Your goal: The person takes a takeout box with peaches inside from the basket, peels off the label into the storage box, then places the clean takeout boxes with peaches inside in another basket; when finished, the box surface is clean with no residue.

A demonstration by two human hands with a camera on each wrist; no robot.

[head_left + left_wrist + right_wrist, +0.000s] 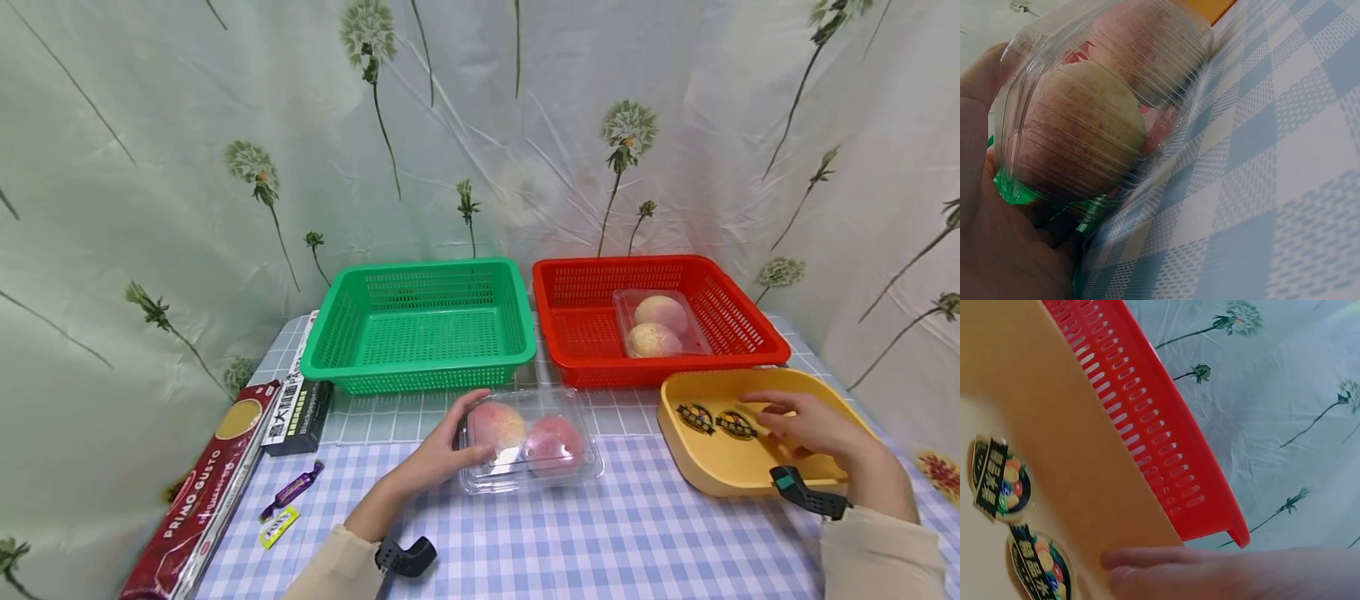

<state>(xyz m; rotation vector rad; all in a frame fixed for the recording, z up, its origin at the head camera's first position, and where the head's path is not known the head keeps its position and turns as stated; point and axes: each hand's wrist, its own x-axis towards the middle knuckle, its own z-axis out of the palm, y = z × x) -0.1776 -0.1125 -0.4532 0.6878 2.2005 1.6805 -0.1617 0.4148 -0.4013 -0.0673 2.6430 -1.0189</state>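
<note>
A clear plastic clamshell box (581, 467) with two pinkish peaches (555, 447) in it sits on the checked cloth at the middle. My left hand (442, 450) grips its left end, thumb on the near side and fingers at the far side. In the left wrist view, the thumb and palm close around the end of the box (1085, 125). Over at the right, my right hand (806, 429) reaches into a yellow bin (697, 475), its fingers loosely extended beside two dark fruit-label stickers (736, 425). Nothing shows between those fingers in the right wrist view.
Behind stand a green basket (416, 373) and a red basket (592, 364), the red one holding another box of peaches (660, 327). To the left lie a long red package (206, 492), a black box (300, 417), a purple candy (292, 489) and a yellow packet (279, 527).
</note>
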